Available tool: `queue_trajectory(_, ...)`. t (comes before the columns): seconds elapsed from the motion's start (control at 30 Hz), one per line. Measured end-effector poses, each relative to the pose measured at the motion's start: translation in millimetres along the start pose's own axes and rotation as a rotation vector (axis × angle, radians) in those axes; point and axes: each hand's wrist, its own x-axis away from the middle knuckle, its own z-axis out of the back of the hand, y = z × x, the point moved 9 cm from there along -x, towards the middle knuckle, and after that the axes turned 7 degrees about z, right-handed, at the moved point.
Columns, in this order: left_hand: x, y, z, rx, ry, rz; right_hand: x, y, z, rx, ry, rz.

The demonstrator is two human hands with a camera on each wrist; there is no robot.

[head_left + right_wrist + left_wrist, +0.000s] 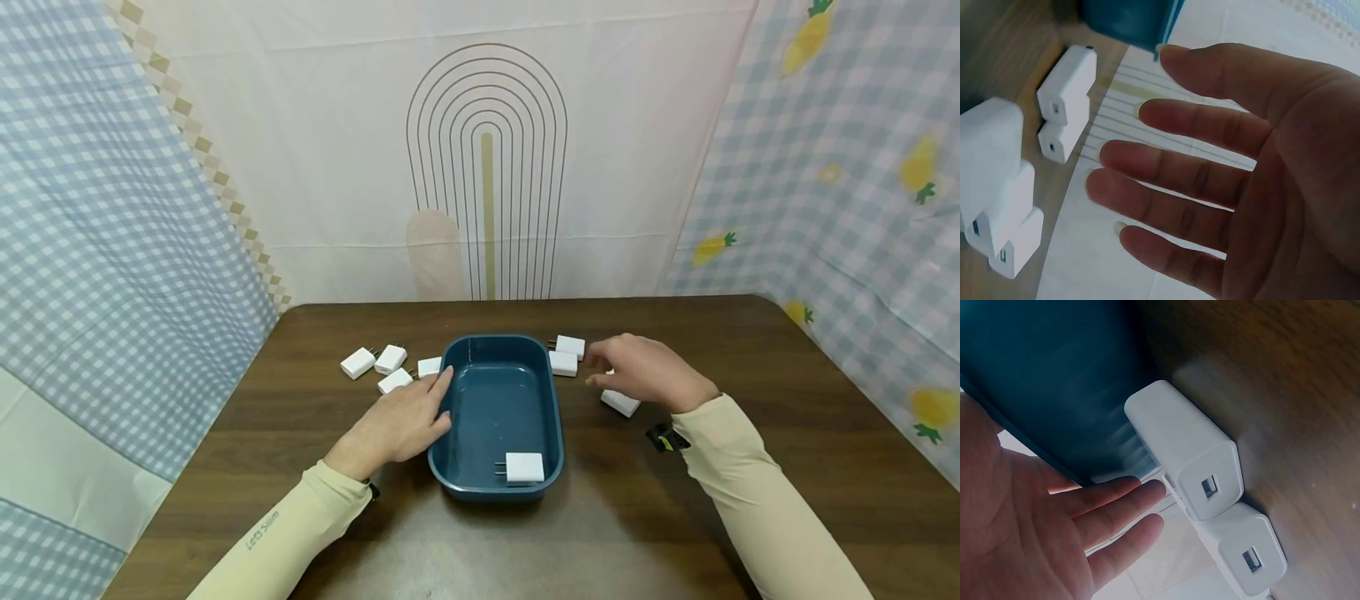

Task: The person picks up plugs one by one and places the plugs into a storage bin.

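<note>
Now the right hand hangs empty, fingers loosely spread, near a white charger right of the blue tub, the left hand relaxed and empty at its rim, and an off-centre pinch could send that charger skidding.

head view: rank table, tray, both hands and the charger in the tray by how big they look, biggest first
1. Table
2. Tray
3. Left hand and right hand: too alike to rank
4. Charger
</note>
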Motion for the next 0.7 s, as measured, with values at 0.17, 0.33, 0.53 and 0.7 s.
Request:
queue_trajectory(0.17, 0.2, -0.1, -0.3, 0.003, -0.006, 0.001, 0.9, 11, -5, 0.031, -0.052, -0.058)
queue_trajectory(0.33, 0.6, 0.3, 0.3, 0.002, 0.0, -0.002, 0.6, 19, -10, 0.037, -0.078, -0.085)
queue_trajectory(0.53, 0.1, -0.5, -0.7, -0.001, 0.002, -0.001, -2.2, 26, -17, 0.065, -0.086, -0.084)
queue_trajectory(0.7, -0.1, -0.9, -1.2, 0.001, -0.002, 0.004, -2.8, 30, -20, 0.081, -0.087, -0.072)
